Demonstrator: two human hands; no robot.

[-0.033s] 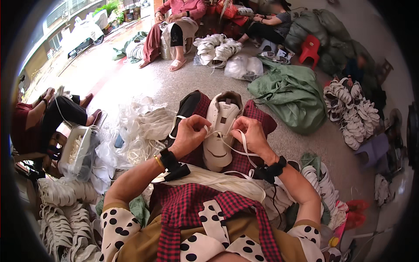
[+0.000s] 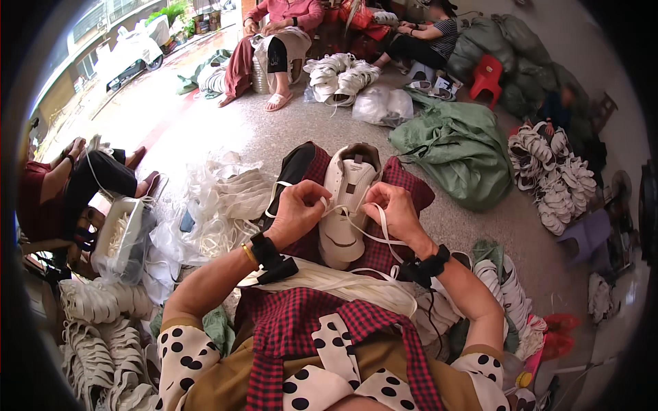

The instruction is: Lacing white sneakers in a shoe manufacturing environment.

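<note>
A white shoe [image 2: 346, 185] lies between my knees, its toe toward me and its brown-lined opening facing away. My left hand [image 2: 299, 211] pinches a white shoelace [image 2: 388, 229] at the left side of the shoe's lacing area. On the right side, my right hand [image 2: 397, 212] pinches the same lace, which crosses over the shoe between both hands. From the right hand a loose length trails down toward my lap. A bundle of pale laces [image 2: 336, 277] is spread over my lap, just above the red-and-black checked apron [image 2: 295, 325].
Plastic bags with pale laces [image 2: 229, 198] lie at my left, near a lace-filled tub [image 2: 116, 236]. Stacked shoe parts [image 2: 106, 349] stand at the lower left. A green sack [image 2: 456, 147], shoe piles [image 2: 552, 175] and a red stool [image 2: 486, 79] are rightward. Other people sit around.
</note>
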